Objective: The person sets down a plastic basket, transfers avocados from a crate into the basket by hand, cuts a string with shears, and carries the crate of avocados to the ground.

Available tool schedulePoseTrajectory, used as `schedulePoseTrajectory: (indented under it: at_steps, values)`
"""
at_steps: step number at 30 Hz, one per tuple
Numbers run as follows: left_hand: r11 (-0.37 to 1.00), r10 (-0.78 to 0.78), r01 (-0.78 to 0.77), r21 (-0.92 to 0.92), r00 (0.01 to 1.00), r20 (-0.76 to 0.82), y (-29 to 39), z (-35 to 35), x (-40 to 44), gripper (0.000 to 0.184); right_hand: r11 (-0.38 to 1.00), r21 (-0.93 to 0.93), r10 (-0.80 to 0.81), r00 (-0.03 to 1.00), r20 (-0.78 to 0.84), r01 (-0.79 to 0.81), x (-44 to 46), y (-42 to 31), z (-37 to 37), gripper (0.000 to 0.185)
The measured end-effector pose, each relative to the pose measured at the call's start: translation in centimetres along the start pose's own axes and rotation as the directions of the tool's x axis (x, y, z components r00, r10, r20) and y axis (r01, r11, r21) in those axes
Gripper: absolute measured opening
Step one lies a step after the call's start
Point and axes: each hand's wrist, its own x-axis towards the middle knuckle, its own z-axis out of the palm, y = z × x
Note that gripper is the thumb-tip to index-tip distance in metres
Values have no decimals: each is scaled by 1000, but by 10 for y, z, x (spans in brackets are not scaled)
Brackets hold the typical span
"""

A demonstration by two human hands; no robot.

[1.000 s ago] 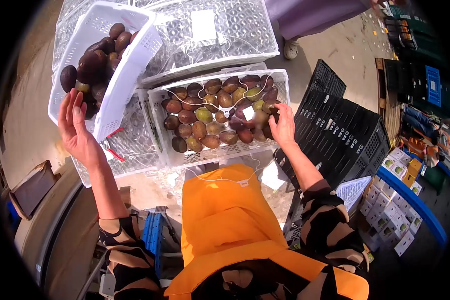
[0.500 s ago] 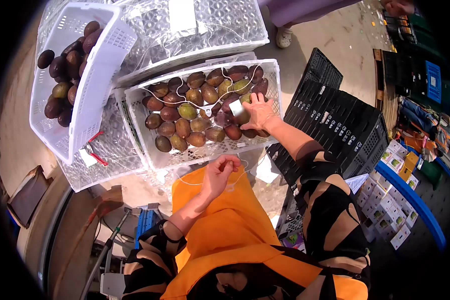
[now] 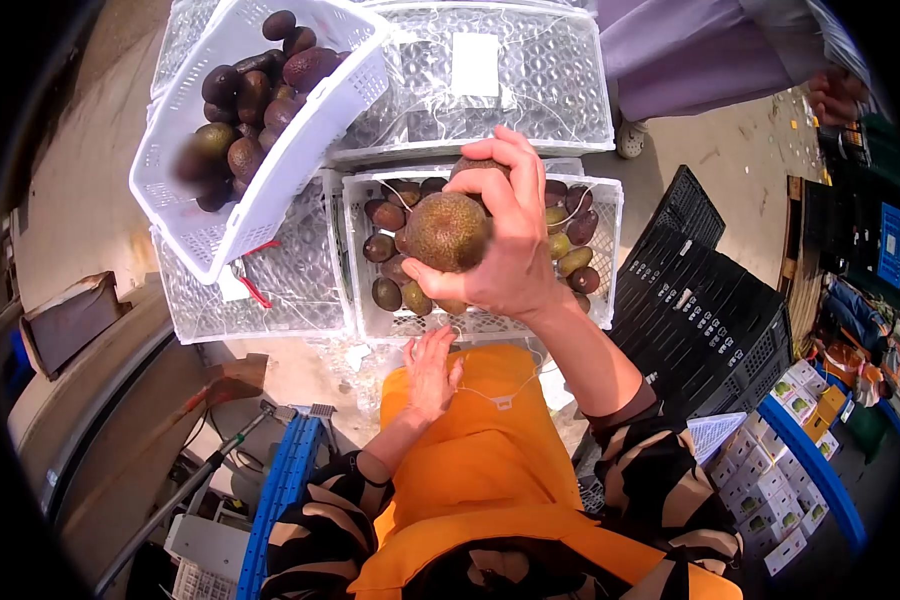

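1. Since half a second ago, the right hand (image 3: 518,255) has lifted away from the fruit in the crate (image 3: 390,326) and come up towards the camera, carrying an avocado (image 3: 448,232). The left hand (image 3: 432,378) has loosened from its curl. The whole view has shifted as well.
2. The right hand is partly closed, thumb below and fingers above, gripping the large avocado. A second avocado (image 3: 482,167) shows behind the fingers; whether it is held too, I cannot tell.
3. The left hand is half open, fingers loosely spread, with nothing visible in it. It is by the crate's near edge, over the apron (image 3: 480,440); whether it touches either is unclear.
4. Below the right hand, more avocados (image 3: 380,248), brown and green, lie in the crate.
5. Left of the crate, a tilted white basket (image 3: 315,145) holds dark avocados (image 3: 253,97). A red-handled tool (image 3: 256,292) lies near its lower edge.
6. Beyond the crate is a wrapped crate (image 3: 560,85) with white paper (image 3: 475,65) on top.
7. Black crates (image 3: 705,310) stand to the right. Another person's purple clothing (image 3: 710,45) and hand (image 3: 836,97) show at upper right.
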Motion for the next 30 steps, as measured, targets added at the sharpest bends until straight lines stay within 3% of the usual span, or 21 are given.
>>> schedulePoseTrajectory:
  at_steps: [2,4,6,8,9,11,13,14,15,16,18,19,20,22,24,27,28,30]
  values:
    - [1000,5,-4,-18,999,48,-8,10,-6,45,980,59,-179,970,-165,190,69,-20,51,64]
    - [999,14,-12,-40,999,50,-8,7,0,42,961,84,-239,943,-233,264,126,-25,113,63]
    - [996,13,-6,-86,997,76,-10,1,-9,39,975,5,-221,969,-112,223,153,-14,165,59]
    - [988,22,-6,-151,994,105,-10,-10,-1,35,987,128,-70,984,-165,92,142,-18,182,51]
    - [982,53,-28,-185,990,133,-13,-18,-1,33,981,158,-86,981,-176,114,126,-18,164,43]
    - [977,89,-58,-206,985,147,-24,-40,0,29,965,261,36,981,-193,16,64,-11,129,22]
    - [987,98,-70,-143,975,200,-45,-62,-3,26,884,314,402,906,-134,-346,-25,11,105,13]
    - [991,102,-79,-107,968,228,-57,-73,-3,25,760,400,598,792,-122,-512,-79,28,103,13]
    - [994,113,-105,-44,963,246,-70,-85,-3,24,620,285,777,623,-91,-731,-140,46,107,14]
    - [991,124,-134,19,957,262,-83,-96,-2,23,571,80,821,569,-47,-817,-187,35,97,15]
    - [977,172,-198,78,951,258,-105,-115,6,21,720,-213,692,706,151,-660,-261,5,108,21]
    - [965,174,-221,139,942,287,-112,-124,12,21,749,-236,663,698,272,-619,-266,-17,114,21]
    - [948,178,-248,201,933,312,-114,-131,22,21,782,-248,621,681,388,-572,-256,-37,125,21]
    - [888,252,-357,288,904,345,-114,-143,42,20,682,-231,718,576,391,-694,-215,-42,149,16]
    - [816,293,-437,379,878,379,-107,-150,66,20,630,-151,768,582,267,-762,-184,-14,178,18]
    - [715,272,-492,496,850,450,-88,-155,94,22,722,-333,679,528,510,-607,-203,16,215,31]
    - [697,297,-517,496,838,457,-89,-154,102,23,682,-457,709,365,603,-571,-212,20,218,44]
    - [676,334,-551,489,821,464,-91,-148,111,23,708,-439,679,362,639,-554,-227,21,218,54]
